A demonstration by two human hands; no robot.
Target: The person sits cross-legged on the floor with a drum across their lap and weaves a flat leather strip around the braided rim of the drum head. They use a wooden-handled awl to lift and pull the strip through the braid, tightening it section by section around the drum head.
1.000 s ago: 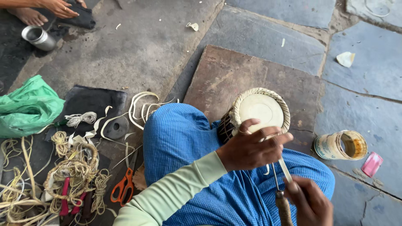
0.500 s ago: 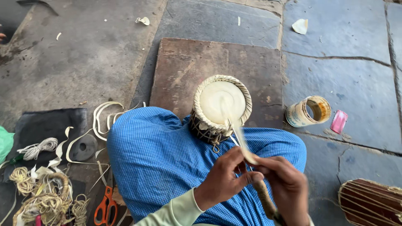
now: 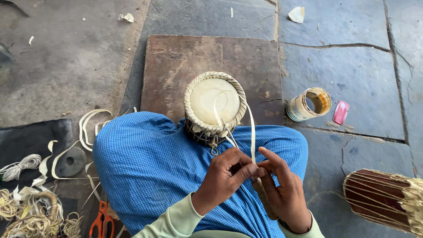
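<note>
A small drum (image 3: 214,102) with a pale skin head and a woven rim rests between my knees, which are covered in blue checked cloth (image 3: 145,167). A thin pale strip (image 3: 252,132) runs in a loop from the drum rim up to my hands. My left hand (image 3: 224,178) pinches the strip near its end. My right hand (image 3: 282,189) meets the left at the fingertips, touches the strip and holds a wooden-handled tool (image 3: 264,198) against the palm. A thin metal point (image 3: 229,132) reaches toward the drum rim.
The drum sits over a brown wooden board (image 3: 176,66) on stone paving. An open tin can (image 3: 308,104) and a pink packet (image 3: 340,112) lie right. Another drum (image 3: 387,200) lies at lower right. Orange scissors (image 3: 101,220), cord bundles (image 3: 31,216) and pale strips (image 3: 88,128) lie left.
The view has shifted right and down across the frames. My hands left the drum rim and came together below it, drawing the strip out toward me.
</note>
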